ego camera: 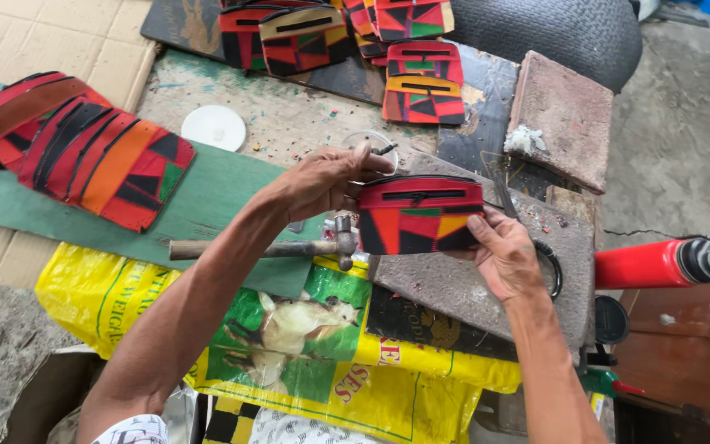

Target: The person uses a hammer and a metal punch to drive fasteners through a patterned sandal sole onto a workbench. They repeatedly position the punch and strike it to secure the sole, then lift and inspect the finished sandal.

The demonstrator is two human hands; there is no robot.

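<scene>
Both my hands hold a small patchwork pouch (419, 215) of red, black, orange and green pieces above a grey stone slab (462, 284). My left hand (322, 177) grips its top left corner and also pinches a small dark tool at the fingertips. My right hand (504, 253) supports the pouch's lower right corner from below. A hammer (277, 247) with a wooden handle lies just under the pouch, its metal head beside the slab's edge.
A stack of flat patchwork panels (84, 152) lies on a green board at the left. Several finished pouches (355, 41) sit at the top. A white lid (214, 127), a brick (564, 115), a red canister (659, 263) and a yellow printed sack (289, 345) surround the work spot.
</scene>
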